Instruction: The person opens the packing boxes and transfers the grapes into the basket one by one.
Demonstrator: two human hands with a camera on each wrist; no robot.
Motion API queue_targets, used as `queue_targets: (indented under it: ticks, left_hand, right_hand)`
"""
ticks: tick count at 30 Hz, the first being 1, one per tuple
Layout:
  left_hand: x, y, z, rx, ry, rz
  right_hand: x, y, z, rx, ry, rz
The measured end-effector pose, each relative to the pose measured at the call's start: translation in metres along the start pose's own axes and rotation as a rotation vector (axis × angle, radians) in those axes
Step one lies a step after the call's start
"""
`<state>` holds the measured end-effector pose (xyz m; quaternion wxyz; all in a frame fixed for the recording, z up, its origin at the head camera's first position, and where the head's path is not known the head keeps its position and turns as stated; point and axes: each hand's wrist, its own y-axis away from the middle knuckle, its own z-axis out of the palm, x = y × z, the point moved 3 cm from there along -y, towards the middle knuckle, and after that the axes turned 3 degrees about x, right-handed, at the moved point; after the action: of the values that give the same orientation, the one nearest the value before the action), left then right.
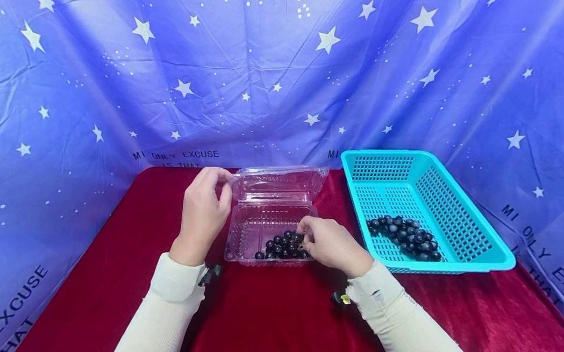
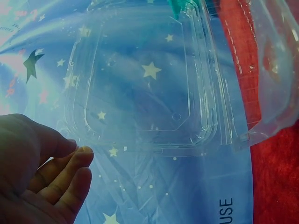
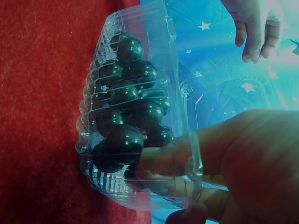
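A clear plastic clamshell box (image 1: pixel 247 227) sits on the table with its lid (image 1: pixel 279 184) raised at the back. Thumb and fingertips of my left hand (image 1: pixel 206 206) pinch the lid's left corner; the left wrist view shows them meeting at the lid's edge (image 2: pixel 140 148). Inside the box lies a bunch of dark grapes (image 1: pixel 280 246), towards its front right. My right hand (image 1: pixel 331 243) reaches over the right wall and pinches the bunch by its stem. In the right wrist view, the grapes (image 3: pixel 124 137) show through the ribbed wall, partly hiding the fingertips.
To the right stands a turquoise perforated basket (image 1: pixel 480 261) with more dark grapes (image 1: pixel 406 237) inside. Red velvet cloth (image 1: pixel 264 315) covers the table. Behind hangs a blue curtain (image 1: pixel 251 50) printed with stars.
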<state>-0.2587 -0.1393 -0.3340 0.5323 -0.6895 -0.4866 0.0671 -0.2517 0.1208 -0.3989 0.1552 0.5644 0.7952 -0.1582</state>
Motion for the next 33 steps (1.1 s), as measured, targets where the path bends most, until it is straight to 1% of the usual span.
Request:
queue_targets:
  ticks: [4, 7, 17, 27, 33]
  left_hand:
    - [0.0, 0.0, 0.0, 0.004, 0.0, 0.007]
    - [0.0, 0.0, -0.001, 0.01, 0.003, 0.014]
    - [-0.001, -0.001, 0.0, 0.004, 0.027, 0.004]
    - [-0.002, 0.001, 0.001, 0.013, -0.014, 0.016]
    - [-0.002, 0.001, -0.001, 0.011, -0.013, -0.012]
  right_hand:
    - [0.0, 0.0, 0.001, -0.006, 0.008, 0.003]
    - [0.0, -0.001, 0.002, 0.008, 0.028, -0.015]
    - [-0.001, 0.001, -0.002, 0.105, 0.135, -0.099]
    - [-0.011, 0.004, -0.012, 0.169, 0.119, -0.177]
    - [-0.015, 0.006, -0.016, 0.22, 0.106, -0.234]
